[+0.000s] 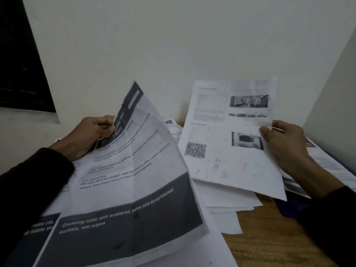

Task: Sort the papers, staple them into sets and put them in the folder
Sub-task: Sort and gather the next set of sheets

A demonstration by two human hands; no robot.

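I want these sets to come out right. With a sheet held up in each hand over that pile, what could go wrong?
1. The left hand pinches the banner sheet only at its top edge; it sags onto the pile and could crease.
2. The right hand holds the photo sheet by one edge; it could slip back into the pile and get mixed up.

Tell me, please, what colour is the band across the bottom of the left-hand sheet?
Dark grey band with white lettering, in the head view.
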